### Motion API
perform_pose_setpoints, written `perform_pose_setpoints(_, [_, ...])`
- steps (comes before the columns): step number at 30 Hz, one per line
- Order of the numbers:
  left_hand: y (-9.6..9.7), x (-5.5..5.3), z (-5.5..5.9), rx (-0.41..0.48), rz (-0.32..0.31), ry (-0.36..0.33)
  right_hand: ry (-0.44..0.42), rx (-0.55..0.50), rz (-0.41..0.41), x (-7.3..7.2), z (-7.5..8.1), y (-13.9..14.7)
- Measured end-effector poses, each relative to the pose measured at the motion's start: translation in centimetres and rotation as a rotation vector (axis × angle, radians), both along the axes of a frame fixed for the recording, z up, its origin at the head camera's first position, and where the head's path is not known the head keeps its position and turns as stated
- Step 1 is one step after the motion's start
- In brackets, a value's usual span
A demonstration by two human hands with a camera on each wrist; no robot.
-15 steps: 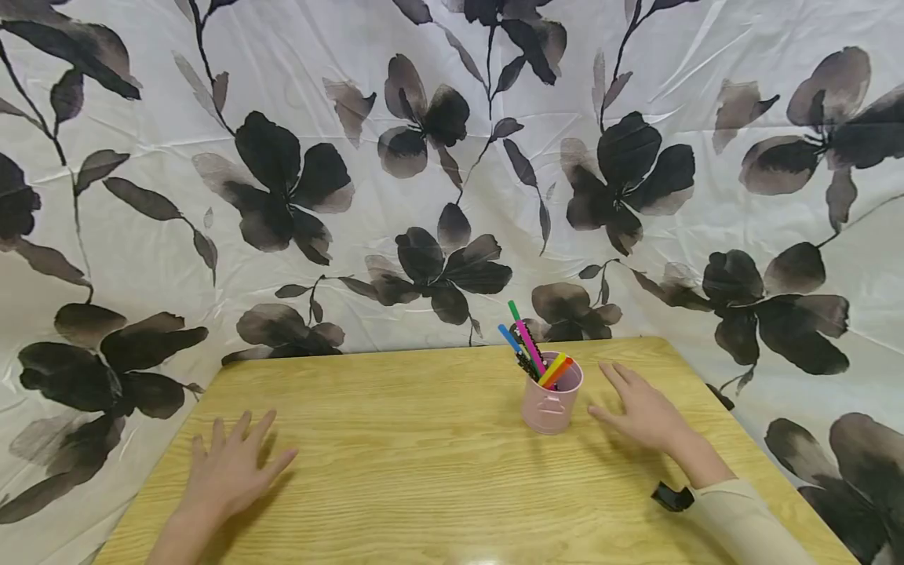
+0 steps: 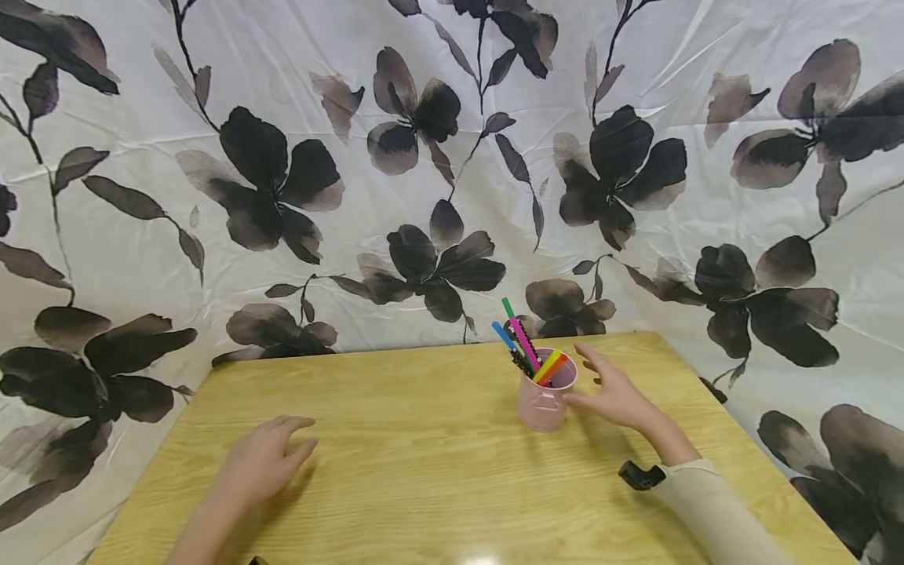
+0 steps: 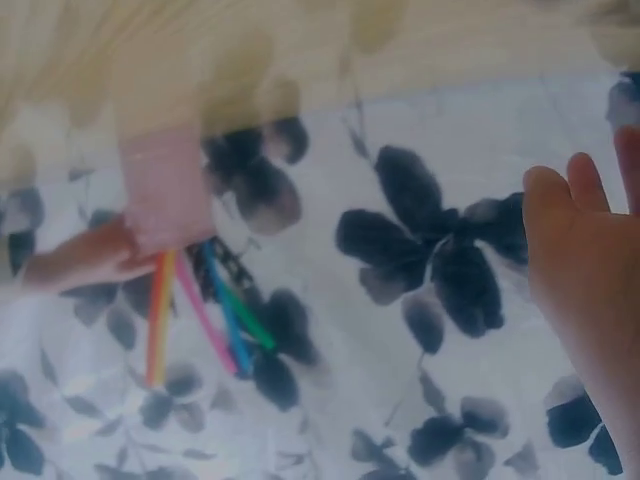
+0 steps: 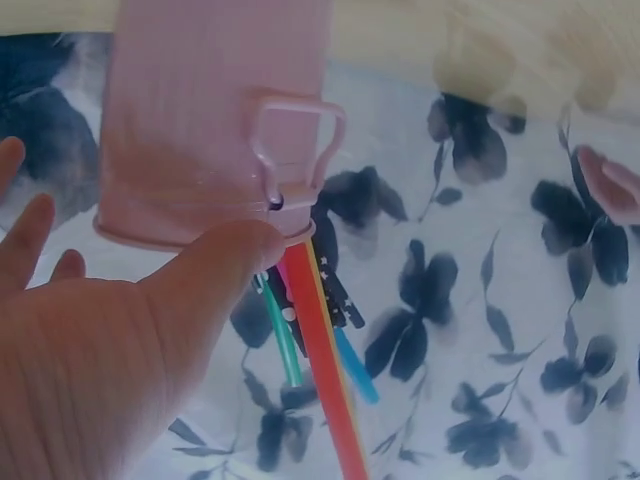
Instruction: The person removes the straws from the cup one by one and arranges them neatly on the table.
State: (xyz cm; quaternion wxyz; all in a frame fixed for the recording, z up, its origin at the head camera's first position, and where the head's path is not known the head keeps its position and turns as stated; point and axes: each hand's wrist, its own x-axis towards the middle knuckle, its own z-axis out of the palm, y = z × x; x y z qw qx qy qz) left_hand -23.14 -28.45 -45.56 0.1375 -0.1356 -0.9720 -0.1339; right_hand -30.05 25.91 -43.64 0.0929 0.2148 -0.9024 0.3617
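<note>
A pink pail-like cup [image 2: 542, 408] with a small side handle [image 4: 318, 140] stands upright toward the table's right side. Several pens and markers lean out of it, among them a pink one [image 2: 523, 340], a blue one [image 2: 504, 336] and an orange one [image 2: 552, 367]. My right hand [image 2: 616, 396] is at the cup's right side, thumb by the rim and fingers spread behind; whether it touches is unclear. Over the left part of the table, my left hand [image 2: 263, 459] hovers with loosely bent fingers and holds nothing.
The wood-grain table [image 2: 395, 439] reaches back to a white cloth [image 2: 424, 188] printed with dark flowers, which also hangs along both sides. A black wrist device [image 2: 641, 475] sits below the right hand, by a cream sleeve [image 2: 713, 510].
My right hand has moved left, up to the cup. The left hand has shifted right, its spread fingers now drawn closer together and bent. The cup has stayed in place.
</note>
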Motion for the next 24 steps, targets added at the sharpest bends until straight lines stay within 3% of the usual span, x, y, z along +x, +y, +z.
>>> perform_pose_setpoints(4, [2.3,-0.3,0.9,0.048,-0.025,-0.02,-0.054,-0.112,0.048,-0.6,0.0,-0.9])
perform_pose_setpoints(10, [5.7,-1.3,1.7,0.079,-0.085,-0.086,-0.136,-0.207,0.092,0.8,2.2,-2.4])
perform_pose_setpoints(12, [6.8,-1.8,1.8,0.089,-0.105,-0.101,-0.142,-0.221,0.096,0.9,2.2,-2.6])
perform_pose_setpoints(24, [12.4,-2.9,1.8,0.14,-0.213,-0.035,-0.204,-0.327,0.111,0.6,1.2,-3.7])
